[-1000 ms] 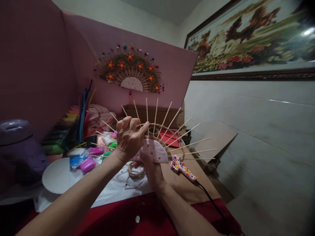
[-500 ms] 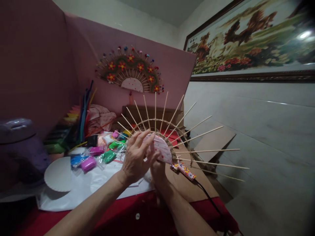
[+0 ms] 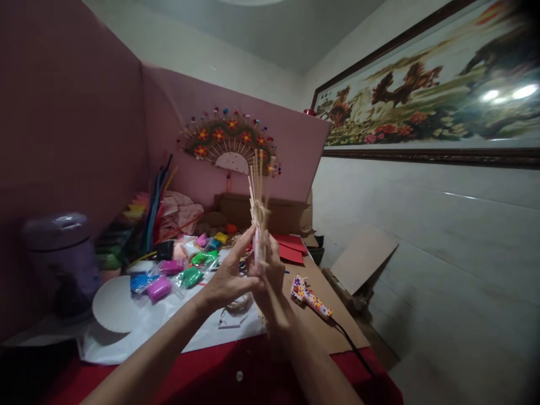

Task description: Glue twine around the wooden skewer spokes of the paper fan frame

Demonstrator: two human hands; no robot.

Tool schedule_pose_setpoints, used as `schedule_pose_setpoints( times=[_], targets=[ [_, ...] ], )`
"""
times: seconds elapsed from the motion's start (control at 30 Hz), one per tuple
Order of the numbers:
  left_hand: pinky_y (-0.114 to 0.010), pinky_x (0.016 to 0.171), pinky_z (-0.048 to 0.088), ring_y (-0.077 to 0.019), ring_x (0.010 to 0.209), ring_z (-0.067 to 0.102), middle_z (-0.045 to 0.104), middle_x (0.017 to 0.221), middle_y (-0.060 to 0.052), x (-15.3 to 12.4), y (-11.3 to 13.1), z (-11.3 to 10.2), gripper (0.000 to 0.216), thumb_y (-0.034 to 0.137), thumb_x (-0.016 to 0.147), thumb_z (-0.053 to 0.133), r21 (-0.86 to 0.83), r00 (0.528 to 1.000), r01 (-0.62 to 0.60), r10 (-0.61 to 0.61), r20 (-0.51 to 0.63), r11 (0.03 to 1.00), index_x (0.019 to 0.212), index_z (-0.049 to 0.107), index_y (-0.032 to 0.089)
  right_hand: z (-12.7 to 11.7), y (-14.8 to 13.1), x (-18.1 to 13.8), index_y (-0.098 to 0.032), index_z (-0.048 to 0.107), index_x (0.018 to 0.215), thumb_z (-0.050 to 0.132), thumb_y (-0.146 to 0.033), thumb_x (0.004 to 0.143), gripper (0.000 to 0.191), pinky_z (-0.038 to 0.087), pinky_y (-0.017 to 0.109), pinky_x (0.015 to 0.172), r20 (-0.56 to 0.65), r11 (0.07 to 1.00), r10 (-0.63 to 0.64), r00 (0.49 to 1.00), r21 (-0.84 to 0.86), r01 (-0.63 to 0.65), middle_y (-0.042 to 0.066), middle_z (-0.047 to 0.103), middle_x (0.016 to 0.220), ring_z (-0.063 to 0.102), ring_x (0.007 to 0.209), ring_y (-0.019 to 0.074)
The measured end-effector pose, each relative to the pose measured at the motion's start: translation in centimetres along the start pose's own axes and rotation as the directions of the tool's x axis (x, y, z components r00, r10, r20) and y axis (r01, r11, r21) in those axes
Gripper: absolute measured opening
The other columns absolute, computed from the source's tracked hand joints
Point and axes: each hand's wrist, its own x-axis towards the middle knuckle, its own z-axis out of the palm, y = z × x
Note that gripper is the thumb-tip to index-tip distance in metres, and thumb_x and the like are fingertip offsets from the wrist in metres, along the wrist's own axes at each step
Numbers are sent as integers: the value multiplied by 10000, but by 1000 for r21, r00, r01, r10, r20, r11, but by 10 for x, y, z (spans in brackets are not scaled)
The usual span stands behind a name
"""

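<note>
A fan of thin wooden sticks (image 3: 258,194) with a half-round base is turned edge-on in front of me, its sticks pointing up and partly blurred. My right hand (image 3: 272,275) is closed round the base from the right, smeared a little by motion. From the left, my left hand (image 3: 234,275) grips the same base, its index finger along the edge and its thumb reaching towards my right hand. Between them the hands hide most of the base. A flower-patterned glue gun (image 3: 311,298) with a black cord lies on cardboard to the right.
Several bagged lumps of coloured clay (image 3: 171,267) lie left on a white sheet (image 3: 169,326), near a white half disc (image 3: 113,304) and a purple flask (image 3: 63,264). Red paper (image 3: 291,247) lies behind. A finished flowered fan (image 3: 230,138) hangs on the pink panel.
The stick fan has turned from facing me to edge-on. My left hand has moved from its front face to its left edge. The view has shifted slightly, and the glue gun is now uncovered.
</note>
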Motion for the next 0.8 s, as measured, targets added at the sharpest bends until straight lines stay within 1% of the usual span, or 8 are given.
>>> schedule_pose_setpoints(
  times=[0.07,0.13,0.27,0.33,0.43,0.53,0.67,0.8],
  targets=[
    [-466,1085,278,-344,1344,311,462,1420,-99,-3,-1,2,925,231,568,823,-124,996,51,-59,-65,991,1392,406,273,-3,-8,5,-84,253,1442,413,-175,879,592,557,323,516,-14,996,21,1000,-86,-22,282,452,1333,648,936,304],
    [-438,1071,316,-341,1305,383,542,1348,-105,-5,0,5,831,224,558,828,-226,975,66,-110,-191,972,1322,504,242,-1,-18,6,-69,263,1437,410,-132,863,596,553,311,490,-25,985,20,999,-170,-24,292,451,1340,662,905,293],
    [-384,1040,367,-278,1212,507,617,1263,-69,-5,1,3,473,280,710,729,-287,855,41,-182,-485,957,1169,628,234,9,-34,1,-57,282,1427,386,-129,894,548,579,349,624,-90,976,-66,994,-214,45,278,486,1325,638,1008,290],
    [-368,983,424,-266,1129,573,669,1173,-80,-5,0,-2,379,279,735,707,-373,816,57,-259,-518,926,1100,662,185,10,-37,-4,-51,310,1413,397,-141,903,524,571,360,697,-83,971,-150,985,-201,131,259,470,1350,596,1090,292],
    [-294,829,513,-219,951,658,734,977,-64,-8,-5,-13,309,270,726,718,-596,769,82,-431,-472,799,1009,689,149,0,-34,-11,-57,378,1376,466,-247,898,522,550,361,764,-6,957,-272,962,-105,270,220,446,1386,539,1164,296],
    [-280,736,545,-189,842,677,741,921,-60,-15,-11,-20,244,243,767,681,-761,779,120,-535,-326,637,989,681,141,-15,-26,-12,-93,502,1282,498,-305,894,442,514,334,821,-58,955,-295,954,19,296,163,568,1265,566,1102,244],
    [-368,772,552,-226,916,660,718,1036,-100,-30,-15,-18,270,247,863,559,-847,832,181,-536,-139,500,1098,643,144,-28,-13,0,-135,603,1163,493,-218,882,313,463,349,817,-196,974,-210,958,37,221,115,645,1060,571,952,216],
    [-461,852,511,-266,1011,621,676,1145,-125,-42,-17,-10,312,237,902,484,-876,843,230,-537,-38,423,1180,602,159,-32,-7,18,-171,630,1133,528,-206,852,302,400,399,841,-120,984,-175,977,11,178,99,626,1051,513,962,241]
  ],
)
